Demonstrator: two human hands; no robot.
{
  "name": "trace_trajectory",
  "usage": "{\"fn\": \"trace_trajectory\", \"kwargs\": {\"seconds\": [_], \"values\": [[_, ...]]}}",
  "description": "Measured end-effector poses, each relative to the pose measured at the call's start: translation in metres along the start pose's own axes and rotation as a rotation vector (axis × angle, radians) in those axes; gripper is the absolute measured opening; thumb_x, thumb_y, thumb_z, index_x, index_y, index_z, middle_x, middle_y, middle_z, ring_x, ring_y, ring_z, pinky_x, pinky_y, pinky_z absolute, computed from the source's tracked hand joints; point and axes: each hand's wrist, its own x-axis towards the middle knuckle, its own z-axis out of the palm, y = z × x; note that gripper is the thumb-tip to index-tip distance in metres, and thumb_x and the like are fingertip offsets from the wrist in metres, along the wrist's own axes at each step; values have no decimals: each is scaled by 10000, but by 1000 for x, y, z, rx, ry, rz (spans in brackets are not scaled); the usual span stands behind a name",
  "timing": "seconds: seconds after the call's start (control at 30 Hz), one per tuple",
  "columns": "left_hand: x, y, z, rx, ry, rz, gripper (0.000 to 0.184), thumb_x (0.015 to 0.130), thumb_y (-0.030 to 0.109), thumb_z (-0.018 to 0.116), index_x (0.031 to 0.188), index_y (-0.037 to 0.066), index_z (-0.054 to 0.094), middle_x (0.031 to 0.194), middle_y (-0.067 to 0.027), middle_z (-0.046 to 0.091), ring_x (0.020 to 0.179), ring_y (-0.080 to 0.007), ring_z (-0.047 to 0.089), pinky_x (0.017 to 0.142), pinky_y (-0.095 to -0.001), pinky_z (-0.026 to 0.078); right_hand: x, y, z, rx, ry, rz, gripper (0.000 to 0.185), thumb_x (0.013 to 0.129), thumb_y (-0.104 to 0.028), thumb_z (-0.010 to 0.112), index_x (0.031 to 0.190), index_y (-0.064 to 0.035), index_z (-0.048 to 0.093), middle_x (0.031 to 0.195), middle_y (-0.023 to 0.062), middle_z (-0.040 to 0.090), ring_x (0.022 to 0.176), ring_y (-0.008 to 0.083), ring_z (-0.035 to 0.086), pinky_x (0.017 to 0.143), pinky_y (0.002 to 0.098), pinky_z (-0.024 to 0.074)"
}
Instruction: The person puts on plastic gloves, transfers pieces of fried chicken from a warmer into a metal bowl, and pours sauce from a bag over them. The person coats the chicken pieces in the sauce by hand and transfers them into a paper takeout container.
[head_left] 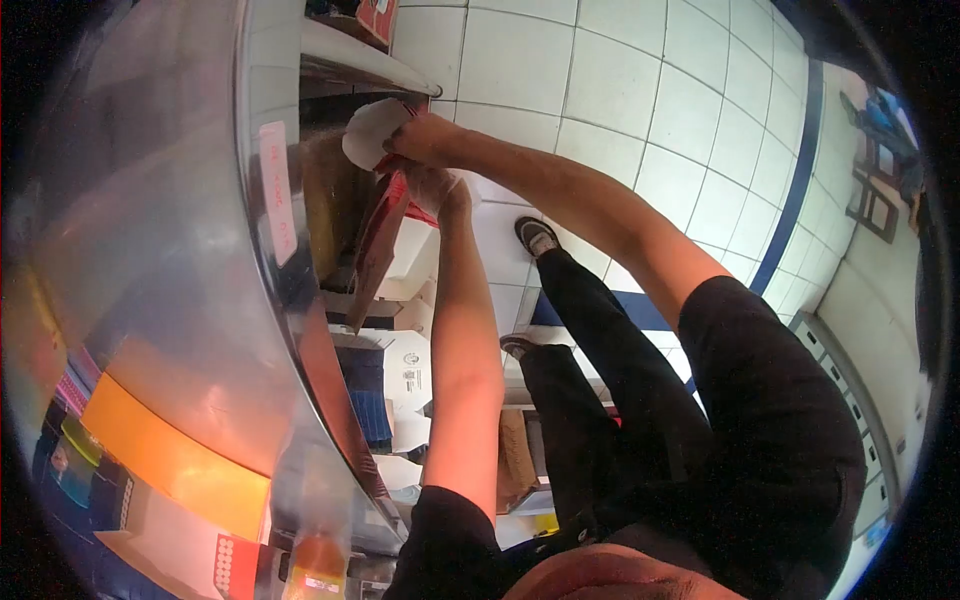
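My right hand (425, 139) is closed at the edge of a white rounded piece (372, 134), which looks thin; I cannot tell its exact kind. Just below, my left hand (434, 190) is closed on a red and clear plastic bag (420, 204). The two hands are close together, and the left fingers are partly hidden by the plastic and the right hand. Beside the left hand, a brown cardboard flap (380, 245) hangs over the open boxes under the counter.
A shiny metal counter (215, 250) with a written label (277, 190) runs along the left. Beneath it stand white printed boxes (408, 370) and a dark blue stack (370, 395). Shelves with an orange panel (170, 455) are at lower left. White floor tiles (610, 70) lie to the right.
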Motion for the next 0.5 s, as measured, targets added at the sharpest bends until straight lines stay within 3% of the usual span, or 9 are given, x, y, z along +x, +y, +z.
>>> {"fn": "trace_trajectory", "kwargs": {"seconds": [0.07, 0.2, 0.37, 0.5], "values": [[6, -23, 35, -109, 82, 2, 333, 1007, 217, 553, 1285, 36, 539, 1208, -84, 620, 1133, -228, 600, 963, -339, 480, -14, -5, -5, 14, 80, -34, 302, 872, -157, 650, 1170, -126, 690, 1103, 98, 724, 1010, 320, 721, 786, 450, 610], [10, -23, 23, -261, 63, -47, 353, 1010, 207, 547, 1315, 32, 518, 1242, -98, 607, 1160, -241, 590, 991, -353, 467, -60, -40, -40, 77, 278, -106, 349, 846, -78, 650, 1194, -99, 666, 1198, 86, 677, 1114, 297, 666, 841, 428, 596], [-49, 14, -14, -661, -210, -65, 381, 1013, 194, 539, 1352, 26, 492, 1284, -116, 591, 1193, -257, 578, 1026, -372, 451, -171, -88, -79, 189, 603, -108, 405, 809, -35, 654, 1213, -65, 649, 1187, 142, 652, 1154, 315, 644, 906, 402, 584], [-166, 50, -57, -972, -445, -79, 404, 1016, 184, 533, 1381, 22, 471, 1317, -130, 579, 1220, -270, 568, 1053, -387, 438, -276, -133, -106, 273, 551, 2, 447, 719, 34, 719, 1154, -57, 675, 1170, 125, 643, 1141, 346, 638, 899, 429, 575]]}}
